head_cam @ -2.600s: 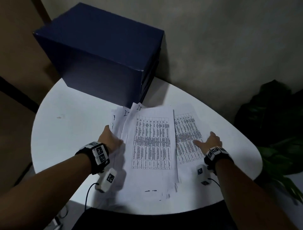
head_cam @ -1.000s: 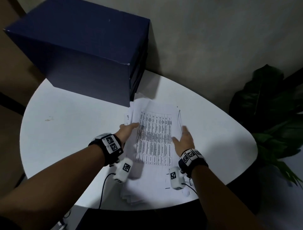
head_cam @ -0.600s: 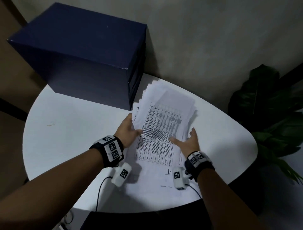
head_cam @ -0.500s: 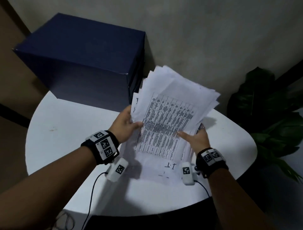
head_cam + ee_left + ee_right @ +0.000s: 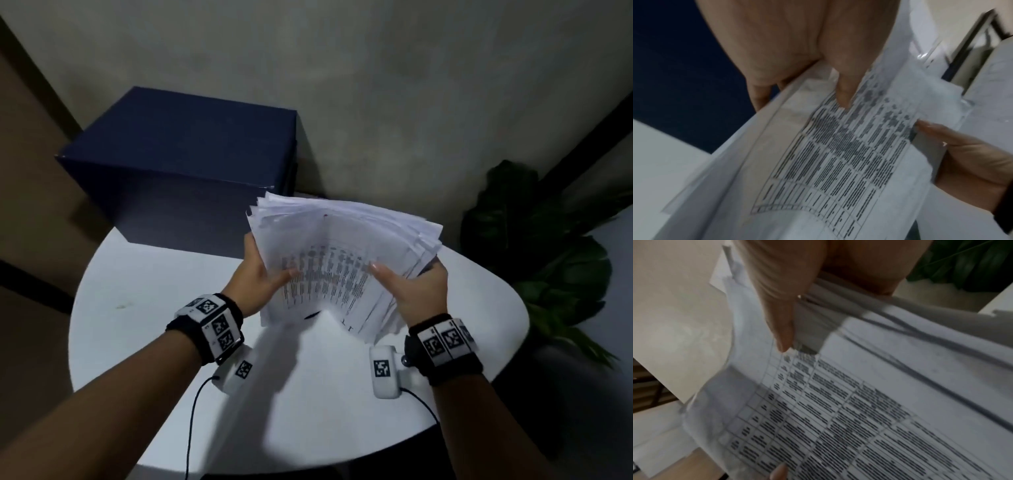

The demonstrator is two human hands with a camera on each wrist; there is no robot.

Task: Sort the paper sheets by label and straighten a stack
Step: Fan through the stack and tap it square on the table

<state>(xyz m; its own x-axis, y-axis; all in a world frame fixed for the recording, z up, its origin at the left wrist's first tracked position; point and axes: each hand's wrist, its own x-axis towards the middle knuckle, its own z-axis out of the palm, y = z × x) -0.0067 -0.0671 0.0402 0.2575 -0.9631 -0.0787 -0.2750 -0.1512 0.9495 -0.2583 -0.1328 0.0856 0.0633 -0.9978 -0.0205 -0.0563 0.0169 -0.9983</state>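
While held above the counter (image 5: 144, 329), paper stack (image 5: 342, 246) fans unevenly | left hand (image 5: 255, 277) grasps its left edge, thumb on top | right hand (image 5: 416, 291) grasps right edge, thumb across print

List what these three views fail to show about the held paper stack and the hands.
- Printed table text on the paper stack: blurred in every view.
- Sheet labels: too small in the head view.
- Left hand fingers: behind the sheets.
- Right hand fingers: under the stack.
- Stack's near end: cut off in both wrist views.
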